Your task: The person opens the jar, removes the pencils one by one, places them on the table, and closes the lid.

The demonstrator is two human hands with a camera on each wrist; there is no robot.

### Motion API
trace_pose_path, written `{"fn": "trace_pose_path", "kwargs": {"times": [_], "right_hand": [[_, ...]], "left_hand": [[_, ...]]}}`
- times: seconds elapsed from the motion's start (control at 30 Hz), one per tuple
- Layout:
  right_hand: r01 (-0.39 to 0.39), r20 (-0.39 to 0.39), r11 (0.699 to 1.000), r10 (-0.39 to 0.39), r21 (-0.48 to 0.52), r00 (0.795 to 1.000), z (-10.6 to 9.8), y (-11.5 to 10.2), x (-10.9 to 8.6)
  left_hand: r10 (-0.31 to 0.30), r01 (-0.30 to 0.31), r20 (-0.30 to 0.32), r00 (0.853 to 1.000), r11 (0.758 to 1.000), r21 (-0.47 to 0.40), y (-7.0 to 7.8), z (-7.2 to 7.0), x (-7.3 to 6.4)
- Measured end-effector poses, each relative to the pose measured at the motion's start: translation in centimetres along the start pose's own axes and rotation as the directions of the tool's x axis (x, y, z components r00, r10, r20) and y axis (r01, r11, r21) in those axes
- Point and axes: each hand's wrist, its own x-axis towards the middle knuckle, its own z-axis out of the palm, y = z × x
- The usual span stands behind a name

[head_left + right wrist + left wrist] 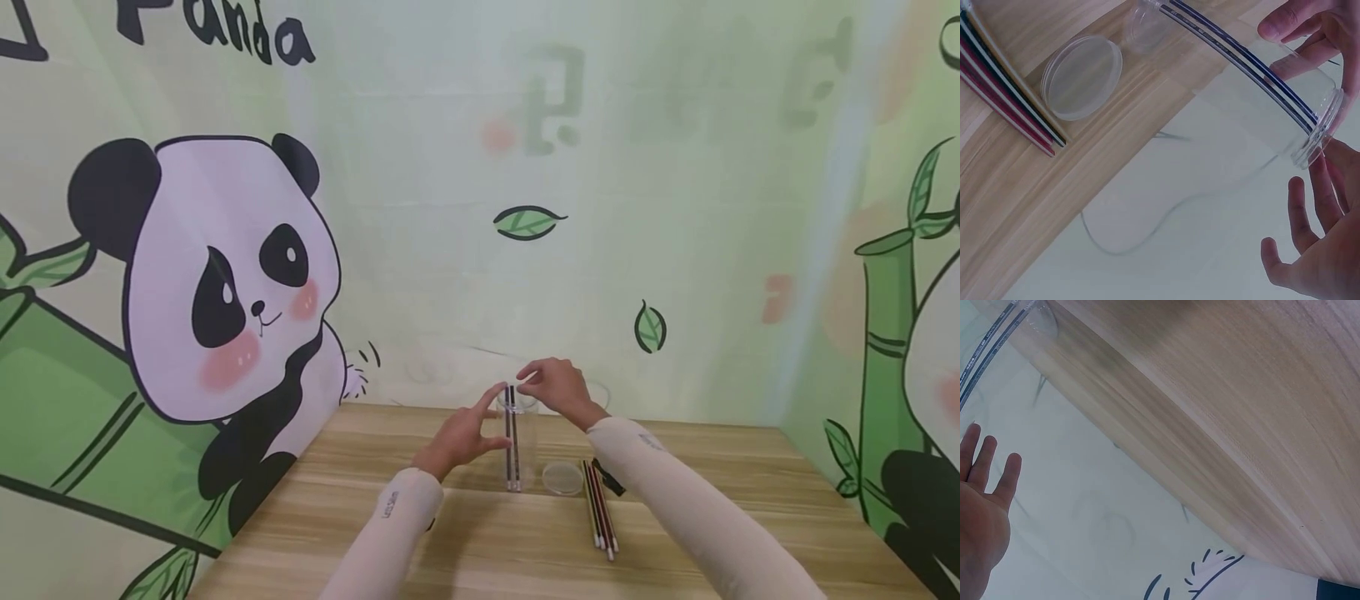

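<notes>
A clear plastic jar (529,446) stands on the wooden table with two dark striped pencils (512,437) upright inside. My left hand (467,435) holds it from the left side, one finger reaching up to the rim. In the right wrist view the left thumb (1279,24) lies along the near wall and other fingers pass behind. Above the jar's mouth is my right hand (557,388), its fingers loosely bent beside the rim. Nothing shows in its grasp in the right wrist view, where the hand (1329,250) is spread out.
A round clear lid (562,478) lies right of the jar. Beside it several pencils (600,517) with white ends lie bunched, and a small black object (609,477) sits partly behind the right sleeve. A panda-print backdrop (420,250) rises at the table's back edge.
</notes>
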Motion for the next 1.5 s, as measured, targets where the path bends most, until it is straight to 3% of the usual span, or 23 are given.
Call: {"fn": "trace_pose_path", "kwargs": {"times": [0.37, 0.8, 1.27, 1.5], "right_hand": [[-0.033, 0.057, 0.999, 0.035, -0.025, 0.998, 1.3, 0.0, 0.1], [-0.032, 0.046, 0.999, 0.031, 0.018, 0.998, 1.2, -0.2, -0.3], [-0.034, 0.0, 0.995, 0.034, 0.093, 0.999, 1.5, 0.0, -0.9], [-0.01, -0.002, 0.997, 0.011, 0.076, 1.0, 1.0, 0.2, -0.7]], "left_hand": [[0.023, -0.023, -0.004, 1.0, 0.999, 0.03, 0.0, 0.0, 0.0], [-0.005, 0.005, 0.007, 1.0, 0.999, 0.036, 0.0, -0.1, 0.0], [0.001, -0.001, 0.008, 1.0, 1.0, 0.021, 0.1, 0.1, 0.1], [0.008, -0.008, -0.002, 1.0, 1.0, 0.013, -0.2, 0.2, 0.1]]}}
